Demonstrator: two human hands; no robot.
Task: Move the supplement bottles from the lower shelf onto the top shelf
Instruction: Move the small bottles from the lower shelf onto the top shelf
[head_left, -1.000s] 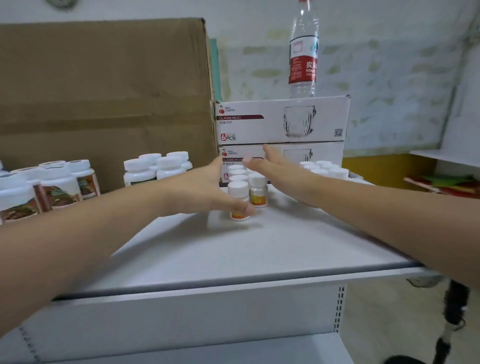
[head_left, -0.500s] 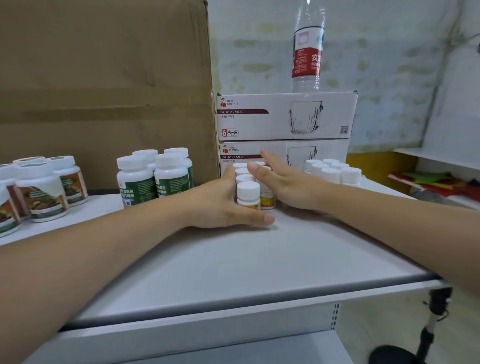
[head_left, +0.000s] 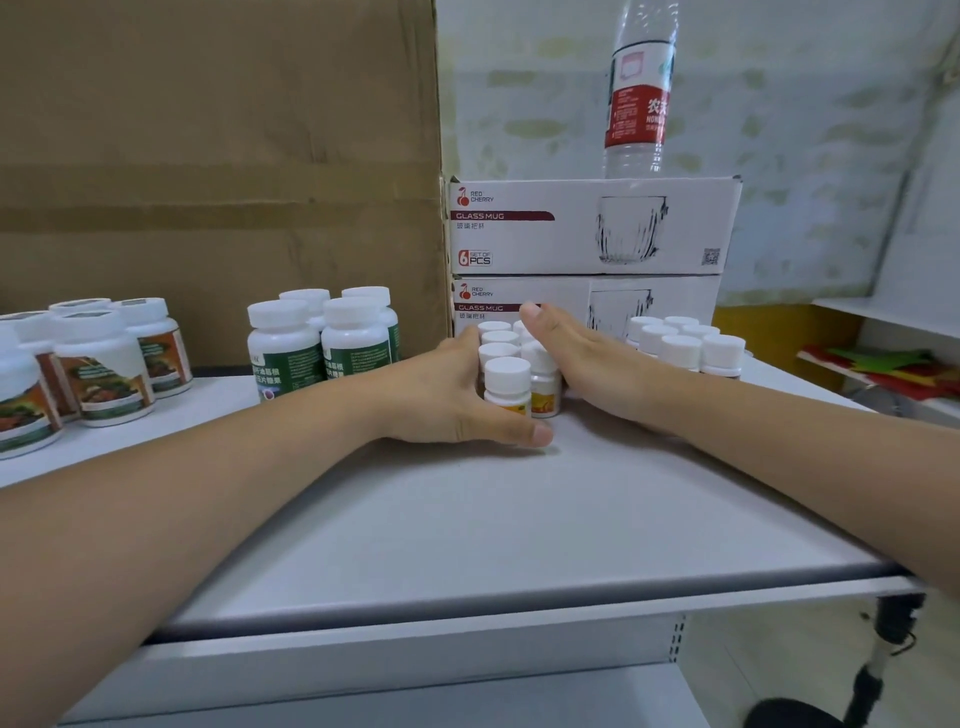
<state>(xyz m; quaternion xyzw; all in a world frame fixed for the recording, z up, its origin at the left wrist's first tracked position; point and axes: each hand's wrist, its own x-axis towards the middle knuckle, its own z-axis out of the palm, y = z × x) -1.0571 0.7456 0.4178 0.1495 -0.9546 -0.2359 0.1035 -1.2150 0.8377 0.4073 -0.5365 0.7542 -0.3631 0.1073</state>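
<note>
**small supplement bottles: squared up on the top shelf**

- top shelf (head_left: 467, 530): smooth white metal. we judge it slick enough for bottles to slide when pushed from the side.
- cardboard carton (head_left: 218, 171): stands at the back left.
- glass mug boxes (head_left: 592, 228): two, stacked at the back. a water bottle (head_left: 641, 88) stands on the upper one.
- brown-label jars (head_left: 98, 364): a group at the far left.
- green-label bottles (head_left: 322, 343): four, left of centre.
- left hand (head_left: 441, 400): spread flat. the fingers run along the left flank of the small bottles and the thumb lies across their front.
- right hand (head_left: 587, 358): flat, fingers straight, pressed to the right flank. neither hand is clamped on a single bottle.
- small bottles (head_left: 506, 384): white caps, yellow labels, in two tight rows between our palms, in front of the lower mug box. a second cluster (head_left: 685, 345) stands just right of the right hand.

handling, in our judgement: light, rigid plastic, not fragile, but tall for its base, so apt to topple in a row. we would press low on the bodies when sliding them. to lift one, we would take it round the body under the cap.
</note>
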